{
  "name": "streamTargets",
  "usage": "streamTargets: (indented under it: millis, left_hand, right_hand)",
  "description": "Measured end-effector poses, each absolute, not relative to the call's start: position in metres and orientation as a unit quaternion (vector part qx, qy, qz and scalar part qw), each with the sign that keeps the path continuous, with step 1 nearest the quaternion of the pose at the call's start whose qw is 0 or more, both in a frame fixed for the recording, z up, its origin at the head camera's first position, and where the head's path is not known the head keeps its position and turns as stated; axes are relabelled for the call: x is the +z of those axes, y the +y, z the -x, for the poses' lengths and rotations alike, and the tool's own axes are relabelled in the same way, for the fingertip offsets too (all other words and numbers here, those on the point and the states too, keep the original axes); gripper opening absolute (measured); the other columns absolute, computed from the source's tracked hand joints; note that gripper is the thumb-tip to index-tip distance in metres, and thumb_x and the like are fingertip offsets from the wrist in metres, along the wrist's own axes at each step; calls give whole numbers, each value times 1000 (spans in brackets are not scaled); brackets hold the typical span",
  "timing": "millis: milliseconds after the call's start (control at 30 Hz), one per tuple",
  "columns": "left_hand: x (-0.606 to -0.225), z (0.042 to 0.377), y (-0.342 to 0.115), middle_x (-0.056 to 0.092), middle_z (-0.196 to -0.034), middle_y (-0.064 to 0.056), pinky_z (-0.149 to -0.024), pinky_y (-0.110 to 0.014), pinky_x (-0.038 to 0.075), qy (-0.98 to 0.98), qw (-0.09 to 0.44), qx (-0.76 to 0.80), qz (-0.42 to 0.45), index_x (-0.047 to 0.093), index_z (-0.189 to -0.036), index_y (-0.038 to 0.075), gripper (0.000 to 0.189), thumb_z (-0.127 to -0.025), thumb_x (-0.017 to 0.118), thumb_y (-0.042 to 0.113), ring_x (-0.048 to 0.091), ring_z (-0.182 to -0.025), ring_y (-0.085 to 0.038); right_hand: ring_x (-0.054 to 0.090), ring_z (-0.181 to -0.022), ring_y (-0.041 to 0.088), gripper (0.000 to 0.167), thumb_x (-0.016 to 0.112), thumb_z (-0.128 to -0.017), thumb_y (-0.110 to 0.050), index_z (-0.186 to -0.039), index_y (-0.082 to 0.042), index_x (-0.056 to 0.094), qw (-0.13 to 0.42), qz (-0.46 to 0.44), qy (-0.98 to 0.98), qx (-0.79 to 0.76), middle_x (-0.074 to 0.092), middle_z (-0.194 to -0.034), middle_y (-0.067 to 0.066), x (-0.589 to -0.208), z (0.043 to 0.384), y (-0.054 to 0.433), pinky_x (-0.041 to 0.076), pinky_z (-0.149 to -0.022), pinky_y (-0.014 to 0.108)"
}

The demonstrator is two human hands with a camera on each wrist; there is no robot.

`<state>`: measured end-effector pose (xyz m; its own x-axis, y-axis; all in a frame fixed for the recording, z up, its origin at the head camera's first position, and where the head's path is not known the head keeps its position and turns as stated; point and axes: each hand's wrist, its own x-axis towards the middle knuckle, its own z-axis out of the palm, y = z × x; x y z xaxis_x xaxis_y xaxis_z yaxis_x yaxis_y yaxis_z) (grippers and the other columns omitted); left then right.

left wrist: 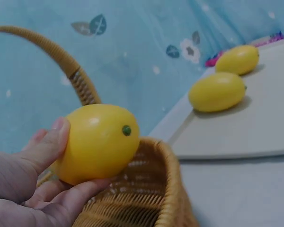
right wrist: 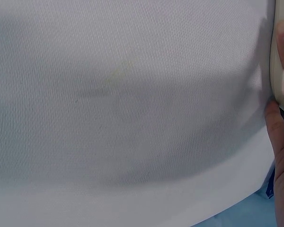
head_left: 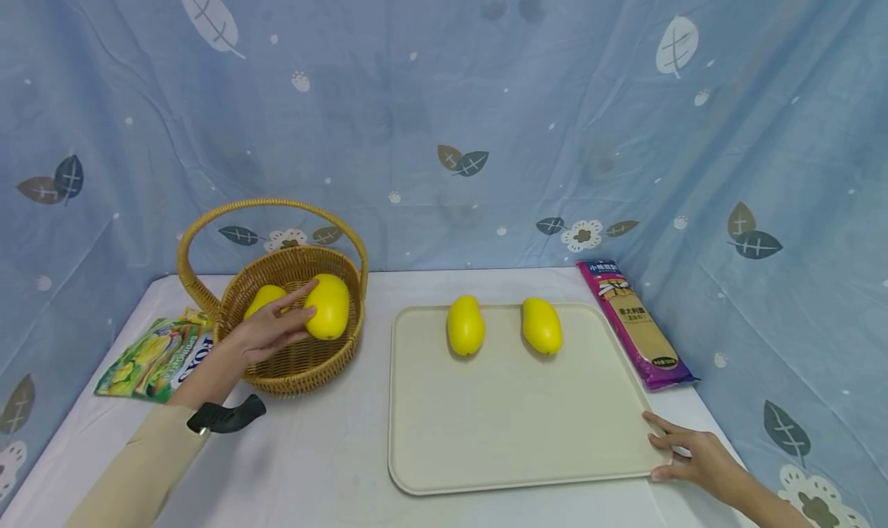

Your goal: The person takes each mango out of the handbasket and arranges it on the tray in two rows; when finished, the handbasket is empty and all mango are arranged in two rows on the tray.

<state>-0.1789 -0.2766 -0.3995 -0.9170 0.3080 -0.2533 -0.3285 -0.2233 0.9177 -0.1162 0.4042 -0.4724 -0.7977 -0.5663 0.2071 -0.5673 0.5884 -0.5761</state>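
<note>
My left hand [head_left: 274, 331] pinches a yellow mango [head_left: 328, 307] between thumb and fingers, over the wicker basket [head_left: 298, 381]. The left wrist view shows the small green stem spot on this mango [left wrist: 102, 142]. Another yellow mango [head_left: 264, 298] lies inside the basket, partly hidden by the hand. Two more mangoes, a left one [head_left: 465, 325] and a right one [head_left: 542, 326], lie side by side near the back rim of the beige tray [head_left: 513, 428]. At the tray's front right corner, my right hand [head_left: 697, 459] grips the rim with fingers and thumb.
A green food packet [head_left: 149, 358] lies left of the basket, partly behind the forearm. Along the tray's right side is a purple noodle packet [head_left: 638, 324]. The basket's tall handle [head_left: 274, 202] arches over it. A blue leaf-print curtain [head_left: 416, 127] stands behind the white table [head_left: 312, 466].
</note>
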Motion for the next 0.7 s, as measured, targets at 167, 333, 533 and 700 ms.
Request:
streamTargets:
  millis: [167,333,533,700]
  left_hand:
    - [-393,168,-269,20,-149,-19,-92,-29,50,559,197,805,15,20,-152,29,65,-99,52,10,63,-104,-11]
    - [-388,161,-260,22,-147,-19,-93,-30,49,559,191,807,12,24,-151,30,63,-99,51,8,63,-103,-11]
    - [-383,152,-245,31,-145,-17,-92,-28,50,573,183,798,10,24,-152,28,64,-99,54,11,63,-103,-10]
    - [-382,144,-231,56,-120,2,-93,-30,49,574,163,803,3,24,-152,24,64,-98,55,10,62,-106,-11]
  right_hand:
    - [45,-107,-13,49,84,-64,-17,-98,15,68,10,-321,-892,318,36,-136,-28,-473,116,404,43,-74,-1]
    - [46,-106,-13,50,84,-65,-18,-99,16,67,-3,-315,-894,319,34,-136,-29,-474,116,404,43,-74,0]
    - [45,-107,-14,51,83,-67,-18,-100,16,66,-20,-304,-897,319,32,-135,-31,-474,115,405,43,-74,0]
    - [45,-106,-13,50,83,-66,-16,-100,17,66,-11,-310,-894,323,33,-136,-30,-475,116,405,44,-73,0]
